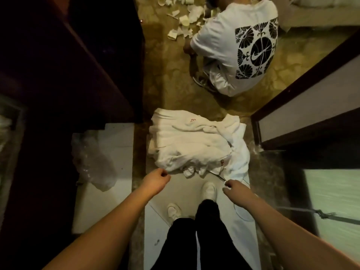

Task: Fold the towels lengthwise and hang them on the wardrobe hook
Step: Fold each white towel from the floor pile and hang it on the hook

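From the head view, the towels (194,145) lie heaped on the floor (175,94) ahead of the person's shoes. The left hand (155,180) pinches the heap's near-left edge; the right hand (233,189) has curled fingers (227,185) beside the near-right corner, contact unclear. Best to lift one layer by both corners. One heap; towel count indiscernible; two hands; one crouching person (233,47) beyond the heap.
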`<state>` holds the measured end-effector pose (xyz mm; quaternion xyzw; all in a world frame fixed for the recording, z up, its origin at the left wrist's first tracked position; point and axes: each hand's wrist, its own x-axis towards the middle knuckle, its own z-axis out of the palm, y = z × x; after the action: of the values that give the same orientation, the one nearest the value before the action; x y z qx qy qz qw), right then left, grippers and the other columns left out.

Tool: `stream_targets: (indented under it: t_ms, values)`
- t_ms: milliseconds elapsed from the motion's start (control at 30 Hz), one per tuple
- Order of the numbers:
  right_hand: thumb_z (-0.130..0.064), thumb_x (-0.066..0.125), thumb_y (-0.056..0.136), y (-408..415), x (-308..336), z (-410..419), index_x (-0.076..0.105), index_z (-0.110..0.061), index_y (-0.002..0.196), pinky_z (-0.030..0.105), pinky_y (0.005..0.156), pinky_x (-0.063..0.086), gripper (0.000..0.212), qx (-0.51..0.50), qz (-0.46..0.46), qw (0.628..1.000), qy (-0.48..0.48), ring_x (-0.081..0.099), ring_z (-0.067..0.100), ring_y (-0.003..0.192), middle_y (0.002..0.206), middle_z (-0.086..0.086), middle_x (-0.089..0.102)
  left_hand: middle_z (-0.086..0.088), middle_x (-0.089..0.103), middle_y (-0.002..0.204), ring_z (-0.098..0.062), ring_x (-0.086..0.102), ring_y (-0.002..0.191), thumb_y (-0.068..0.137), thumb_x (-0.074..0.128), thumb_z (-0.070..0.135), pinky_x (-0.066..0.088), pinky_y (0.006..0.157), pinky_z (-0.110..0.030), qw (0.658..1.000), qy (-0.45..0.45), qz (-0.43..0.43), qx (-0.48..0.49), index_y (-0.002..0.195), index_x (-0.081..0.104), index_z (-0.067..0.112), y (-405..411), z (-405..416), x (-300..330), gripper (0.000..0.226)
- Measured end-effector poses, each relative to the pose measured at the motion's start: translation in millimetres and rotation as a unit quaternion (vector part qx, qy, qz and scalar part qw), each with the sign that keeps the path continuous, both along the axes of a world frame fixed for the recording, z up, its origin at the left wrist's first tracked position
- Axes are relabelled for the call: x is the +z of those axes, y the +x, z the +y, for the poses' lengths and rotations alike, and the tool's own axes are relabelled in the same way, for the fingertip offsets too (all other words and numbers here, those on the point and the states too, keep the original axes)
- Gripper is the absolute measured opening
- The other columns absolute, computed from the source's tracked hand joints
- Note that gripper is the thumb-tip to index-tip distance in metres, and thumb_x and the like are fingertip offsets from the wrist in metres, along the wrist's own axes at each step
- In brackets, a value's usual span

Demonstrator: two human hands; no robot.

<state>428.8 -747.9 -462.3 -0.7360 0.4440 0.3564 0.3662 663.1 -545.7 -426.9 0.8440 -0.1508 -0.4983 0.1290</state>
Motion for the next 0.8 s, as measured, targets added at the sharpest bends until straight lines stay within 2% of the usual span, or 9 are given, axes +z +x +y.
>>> stream_targets:
  t_ms: [67, 267, 367, 400, 467, 567, 633, 700, 800]
  values:
    - [-0.034, 0.054, 0.099, 12, -35, -18, 0.062, -0.013, 0.119, 0.029, 0.080, 0.043, 0.030, -0.021, 0.011, 0.999, 0.024, 0.058, 0.032, 0.121, 0.117, 0.013, 0.063, -0.009, 0.068, 0.097, -0.023, 0.063, 0.083, 0.098, 0.057, 0.034, 0.047, 0.071, -0.030, 1.000, 0.003, 0.014, 0.010, 0.107, 0.065, 0.018, 15, -23, -33, 0.021]
    - [-0.030, 0.057, 0.099, 43, -153, -70, 0.065, -0.008, 0.115, 0.029, 0.079, 0.040, 0.029, -0.067, 0.034, 0.995, 0.066, 0.059, 0.025, 0.099, 0.117, 0.013, 0.067, -0.007, 0.068, 0.100, -0.024, 0.063, 0.090, 0.096, 0.059, 0.032, 0.046, 0.074, -0.029, 1.000, 0.027, 0.003, 0.001, 0.102, 0.066, 0.019, 40, -73, -155, 0.017]
    - [-0.026, 0.058, 0.097, 58, -211, -91, 0.063, -0.007, 0.102, 0.030, 0.080, 0.041, 0.020, -0.022, 0.029, 0.997, 0.069, 0.061, 0.028, 0.104, 0.111, 0.013, 0.065, -0.001, 0.067, 0.099, -0.017, 0.060, 0.085, 0.094, 0.059, 0.038, 0.044, 0.070, -0.028, 0.998, 0.046, 0.012, -0.037, 0.098, 0.064, 0.026, 38, -85, -220, 0.014]
    - [-0.026, 0.058, 0.097, 64, -230, -98, 0.062, -0.010, 0.105, 0.031, 0.083, 0.043, 0.019, 0.006, 0.024, 0.997, 0.069, 0.060, 0.030, 0.111, 0.114, 0.013, 0.063, 0.001, 0.066, 0.099, -0.015, 0.061, 0.086, 0.093, 0.060, 0.039, 0.047, 0.072, -0.029, 0.997, 0.051, 0.019, -0.053, 0.099, 0.063, 0.028, 37, -90, -243, 0.013]
    - [-0.028, 0.059, 0.098, 77, -268, -110, 0.062, -0.011, 0.125, 0.034, 0.097, 0.044, 0.032, 0.059, 0.004, 0.997, 0.056, 0.055, 0.031, 0.123, 0.130, 0.013, 0.059, 0.006, 0.064, 0.094, -0.014, 0.062, 0.085, 0.092, 0.061, 0.039, 0.054, 0.078, -0.032, 0.996, 0.057, 0.036, -0.066, 0.093, 0.062, 0.031, 36, -100, -286, 0.009]
    - [-0.030, 0.063, 0.096, 95, -314, -124, 0.053, -0.014, 0.141, 0.036, 0.108, 0.039, 0.049, 0.114, -0.045, 0.992, 0.015, 0.048, 0.030, 0.131, 0.144, 0.011, 0.050, 0.006, 0.063, 0.085, -0.018, 0.064, 0.085, 0.090, 0.064, 0.040, 0.054, 0.077, -0.031, 0.996, 0.065, 0.042, -0.045, 0.081, 0.058, 0.029, 33, -117, -337, 0.016]
    - [-0.032, 0.064, 0.094, 104, -342, -130, 0.045, -0.017, 0.149, 0.039, 0.113, 0.037, 0.060, 0.131, -0.081, 0.988, -0.017, 0.041, 0.030, 0.138, 0.154, 0.009, 0.041, 0.001, 0.064, 0.100, -0.025, 0.063, 0.096, 0.089, 0.067, 0.042, 0.051, 0.081, -0.033, 0.997, 0.054, 0.042, -0.017, 0.097, 0.060, 0.027, 30, -125, -365, 0.018]
    - [-0.036, 0.065, 0.094, 111, -363, -130, 0.036, -0.021, 0.154, 0.041, 0.115, 0.033, 0.069, 0.159, -0.098, 0.982, -0.030, 0.033, 0.027, 0.144, 0.161, 0.004, 0.033, -0.007, 0.060, 0.125, -0.031, 0.059, 0.113, 0.089, 0.070, 0.038, 0.044, 0.089, -0.031, 0.999, 0.028, 0.024, -0.003, 0.122, 0.059, 0.020, 27, -130, -385, 0.039]
    - [-0.037, 0.063, 0.095, 114, -385, -126, 0.034, -0.023, 0.155, 0.041, 0.111, 0.034, 0.068, 0.211, -0.088, 0.973, -0.041, 0.037, 0.028, 0.140, 0.158, 0.002, 0.037, -0.010, 0.056, 0.138, -0.031, 0.055, 0.123, 0.089, 0.070, 0.027, 0.040, 0.092, -0.030, 0.999, 0.012, 0.008, -0.032, 0.135, 0.052, 0.014, 20, -135, -406, 0.051]
